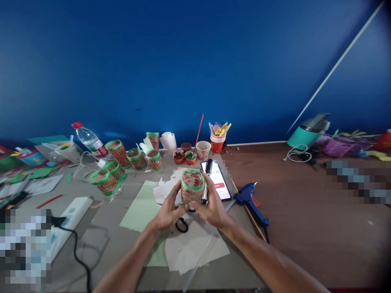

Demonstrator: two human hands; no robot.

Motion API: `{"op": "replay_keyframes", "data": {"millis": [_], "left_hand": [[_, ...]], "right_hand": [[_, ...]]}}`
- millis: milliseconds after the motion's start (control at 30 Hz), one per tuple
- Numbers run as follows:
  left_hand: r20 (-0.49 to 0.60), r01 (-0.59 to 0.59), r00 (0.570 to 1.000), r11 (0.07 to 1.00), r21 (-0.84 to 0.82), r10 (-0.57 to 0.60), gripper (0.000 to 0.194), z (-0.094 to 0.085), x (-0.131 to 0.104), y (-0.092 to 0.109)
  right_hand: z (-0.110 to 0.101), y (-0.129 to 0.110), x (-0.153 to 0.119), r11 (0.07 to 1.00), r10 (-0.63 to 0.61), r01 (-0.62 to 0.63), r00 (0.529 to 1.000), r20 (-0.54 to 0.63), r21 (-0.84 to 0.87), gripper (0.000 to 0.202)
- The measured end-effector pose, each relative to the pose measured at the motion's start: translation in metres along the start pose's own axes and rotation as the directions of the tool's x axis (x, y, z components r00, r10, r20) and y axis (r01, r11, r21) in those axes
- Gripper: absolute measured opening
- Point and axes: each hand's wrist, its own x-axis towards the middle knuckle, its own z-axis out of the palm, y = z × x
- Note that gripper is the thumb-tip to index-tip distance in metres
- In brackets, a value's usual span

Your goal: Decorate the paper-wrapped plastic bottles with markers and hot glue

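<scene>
A clear cup painted brown with a green rim (193, 187) is held upright between my two hands, above scattered paper. My left hand (169, 209) wraps the cup's left side, its thumb at the lower front. On the other side, my right hand (214, 205) grips the cup, with its thumb also low on the front. A black marker (208, 169) stands out between the cup and my right hand's fingers. Below the hands lie black-handled scissors (182, 226), white paper scraps (195, 248) and a light green sheet (139, 209).
Several painted cups (117, 152) stand left and behind. Paint pots (191, 158) and a cup of plastic cutlery (217, 142) are near the blue wall. A phone (224, 187) and blue glue gun (252, 203) lie right. A power strip (71, 215) and bottle (91, 140) are left.
</scene>
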Motion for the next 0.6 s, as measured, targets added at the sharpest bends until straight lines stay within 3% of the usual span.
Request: {"op": "replay_keyframes", "data": {"millis": [267, 500, 600], "left_hand": [[-0.036, -0.060, 0.998, 0.996, -0.073, 0.058, 0.074, -0.0026, 0.0032, 0.0044], [0.016, -0.043, 0.999, 0.999, 0.022, 0.043, 0.061, 0.0002, 0.0038, 0.0032], [-0.095, -0.077, 0.993, 0.997, -0.014, 0.075, 0.060, -0.0026, 0.0056, 0.0085]], "right_hand": [[0.0064, 0.0082, 0.0002, 0.982, -0.024, 0.025, 1.000, 0.007, -0.186, 0.087], [0.0014, 0.0023, -0.0021, 0.964, -0.129, 0.151, 0.985, 0.114, -0.218, 0.089], [0.0012, 0.0039, -0.0041, 0.962, -0.146, 0.158, 0.987, 0.070, -0.224, 0.089]]}}
